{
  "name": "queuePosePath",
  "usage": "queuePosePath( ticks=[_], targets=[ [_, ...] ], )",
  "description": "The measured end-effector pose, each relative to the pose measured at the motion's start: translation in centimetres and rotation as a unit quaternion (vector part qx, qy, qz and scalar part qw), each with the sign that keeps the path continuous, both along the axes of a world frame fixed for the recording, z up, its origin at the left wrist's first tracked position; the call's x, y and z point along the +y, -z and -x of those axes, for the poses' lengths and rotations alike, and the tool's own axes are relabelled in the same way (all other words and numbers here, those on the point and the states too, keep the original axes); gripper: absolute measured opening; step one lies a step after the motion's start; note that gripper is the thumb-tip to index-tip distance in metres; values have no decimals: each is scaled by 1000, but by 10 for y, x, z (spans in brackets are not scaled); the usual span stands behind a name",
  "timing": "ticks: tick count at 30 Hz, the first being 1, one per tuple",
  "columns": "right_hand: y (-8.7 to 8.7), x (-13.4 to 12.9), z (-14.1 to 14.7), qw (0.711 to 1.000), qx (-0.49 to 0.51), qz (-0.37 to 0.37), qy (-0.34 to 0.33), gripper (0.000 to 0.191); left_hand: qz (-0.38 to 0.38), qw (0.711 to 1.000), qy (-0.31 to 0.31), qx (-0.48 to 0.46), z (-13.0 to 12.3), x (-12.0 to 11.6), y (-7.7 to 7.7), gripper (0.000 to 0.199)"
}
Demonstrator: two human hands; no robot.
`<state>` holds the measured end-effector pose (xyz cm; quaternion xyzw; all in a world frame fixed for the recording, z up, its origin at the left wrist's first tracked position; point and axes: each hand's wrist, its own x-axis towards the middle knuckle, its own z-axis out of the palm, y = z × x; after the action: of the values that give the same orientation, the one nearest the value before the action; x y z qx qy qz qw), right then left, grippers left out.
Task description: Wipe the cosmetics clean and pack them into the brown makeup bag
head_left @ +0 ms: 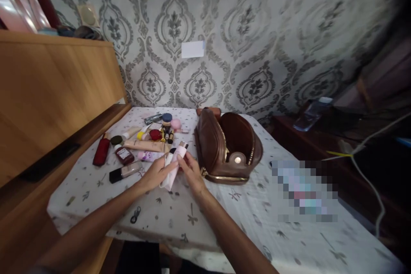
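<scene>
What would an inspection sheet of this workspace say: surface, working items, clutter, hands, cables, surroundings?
Surface: white printed cloth, somewhat wrinkled.
Working items: pale pink item in hand; brown bag gaping open to the right of the hands; mixed cosmetics grouped on the left, including a red item and a dark-capped bottle.
Clutter: pixelated patch at right; contents cannot be told.
Hands: left hand and right hand both grip the pale pink item.
Cables: white cable at far right.
Surroundings: patterned wallpaper behind; wooden furniture left; clear bottle right.
</scene>
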<state>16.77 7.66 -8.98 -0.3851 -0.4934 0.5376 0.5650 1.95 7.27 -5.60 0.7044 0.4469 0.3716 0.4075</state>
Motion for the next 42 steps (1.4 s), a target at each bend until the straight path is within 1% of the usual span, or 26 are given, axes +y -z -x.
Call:
queuePosePath(
  ticks=[3, 5, 7, 9, 11, 14, 18, 21, 23, 26, 30, 32, 35, 38, 40, 42],
  targets=[
    [5, 2, 1, 1000, -16, 22, 2, 50, -7, 999, -26, 41, 3, 0, 4, 39],
    [9, 3, -1, 998, -37, 36, 22, 54, -21, 997, -38, 68, 5, 0, 9, 40],
    [12, 4, -3, 995, -78, 46, 45, 60, -47, 994, -40, 94, 9, -1, 13, 38],
    [14, 5, -5, 990, -121, 43, 60, 64, -70, 990, -38, 113, 14, 0, 15, 33],
    [15, 7, -7, 985, -151, 28, 74, 65, -88, 987, -52, 128, 23, 4, 14, 30],
    [19, 11, -8, 978, -177, 16, 109, 67, -113, 977, -107, 148, 45, 23, 5, 24],
    [26, 16, -11, 964, -208, -16, 166, 60, -137, 958, -187, 170, 85, 74, -21, 11],
    [32, 16, -13, 949, -259, -60, 170, 51, -136, 945, -224, 195, 108, 112, -39, 7],
    [33, 15, -13, 935, -301, -84, 165, 47, -132, 940, -232, 210, 114, 128, -43, 7],
    [33, 14, -14, 925, -332, -99, 154, 46, -129, 942, -215, 224, 110, 140, -37, 8],
    [33, 15, -14, 925, -334, -101, 151, 46, -130, 950, -185, 215, 95, 148, -25, 11],
    [33, 15, -13, 926, -332, -99, 152, 46, -127, 954, -184, 198, 92, 154, -25, 12],
    [32, 14, -12, 926, -331, -94, 155, 47, -115, 959, -203, 164, 101, 167, -34, 22],
    [32, 14, -11, 923, -333, -102, 162, 46, -106, 958, -239, 115, 121, 177, -51, 31],
    [33, 15, -11, 921, -333, -113, 166, 45, -102, 956, -265, 80, 136, 179, -61, 34],
    [34, 15, -11, 920, -333, -121, 169, 44, -93, 953, -284, 51, 149, 179, -68, 37]
  ],
)
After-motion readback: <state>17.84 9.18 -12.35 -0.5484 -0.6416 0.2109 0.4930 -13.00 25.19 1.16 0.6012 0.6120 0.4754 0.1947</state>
